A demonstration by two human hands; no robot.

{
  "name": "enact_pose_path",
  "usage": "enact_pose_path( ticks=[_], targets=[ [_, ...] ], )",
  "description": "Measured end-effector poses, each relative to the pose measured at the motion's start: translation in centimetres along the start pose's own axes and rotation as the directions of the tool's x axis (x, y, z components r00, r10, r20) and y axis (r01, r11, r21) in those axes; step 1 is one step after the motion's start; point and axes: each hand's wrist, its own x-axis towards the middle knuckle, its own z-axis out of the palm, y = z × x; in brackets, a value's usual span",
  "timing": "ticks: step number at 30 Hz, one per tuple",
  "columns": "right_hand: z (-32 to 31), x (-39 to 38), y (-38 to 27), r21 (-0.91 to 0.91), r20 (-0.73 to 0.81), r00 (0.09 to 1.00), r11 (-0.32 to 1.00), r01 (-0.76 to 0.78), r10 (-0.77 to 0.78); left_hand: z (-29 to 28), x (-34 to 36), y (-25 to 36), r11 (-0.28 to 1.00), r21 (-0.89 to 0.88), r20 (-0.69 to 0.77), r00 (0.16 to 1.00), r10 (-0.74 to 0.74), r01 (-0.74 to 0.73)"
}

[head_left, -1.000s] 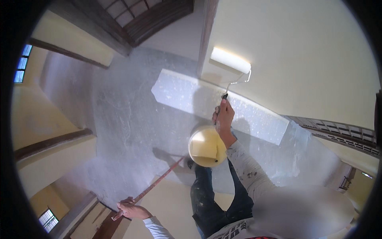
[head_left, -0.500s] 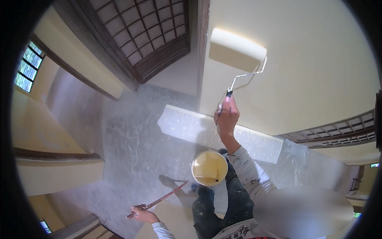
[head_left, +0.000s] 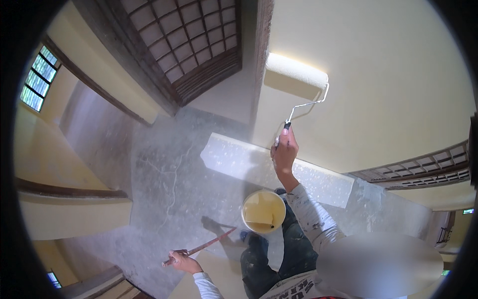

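Head view: a paint roller [head_left: 297, 71] rides at 1 o'clock, up at the cream wall [head_left: 371, 87], its shadow falling close beneath the sleeve. Just off center toward 3 o'clock, the person's right hand [head_left: 285, 149] curls firmly around the roller's dark handle. Down at 7 o'clock, the left hand [head_left: 183, 262] closes about a red-brown stick [head_left: 211, 241] that points toward 2 o'clock. A round bucket [head_left: 243, 215], cream inside, stands at 5 o'clock on the gray floor [head_left: 167, 174], beside the person's shoes. A dark lattice panel [head_left: 196, 37] looms at 11 o'clock.

The step in hand appears to be rolling the wall near its dark edge trim [head_left: 262, 55]; whether the sleeve presses the wall cannot be told for certain. The next move likely calls for light, even pressure, with the sleeve kept clear of that trim.
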Motion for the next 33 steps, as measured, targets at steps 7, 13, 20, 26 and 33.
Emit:
enact_pose_path(
  ticks=[7, 13, 20, 26, 33],
  targets=[
    [2.5, 1.2, -8.4, 0.362, 0.135, 0.989, 0.932, 0.004, -0.057, -2.1, 1.5, 0.1, 0.995, 0.095, -0.068, 0.997, 0.038, -0.031],
    [2.2, 1.5, -6.9, 0.289, 0.069, 0.998, 0.957, -0.013, -0.007, -0.7, 1.0, 0.7, 0.999, 0.026, -0.034, 0.999, 0.018, -0.017],
    [2.5, 1.4, -6.1, 0.293, 0.083, 0.996, 0.954, -0.067, 0.044, -0.8, 1.4, 0.8, 0.999, 0.04, -0.056, 0.998, 0.025, -0.023],
    [1.8, -1.1, 2.9, 0.258, 0.078, 0.986, 0.952, -0.163, 0.148, -0.7, 1.8, 0.4, 0.998, 0.027, -0.038, 0.998, 0.055, -0.054],
    [1.1, -4.0, 7.0, 0.364, 0.136, 0.935, 0.861, -0.354, 0.327, -0.7, 2.2, 0.2, 0.999, 0.04, -0.027, 1.0, 0.014, -0.013]
  ],
)
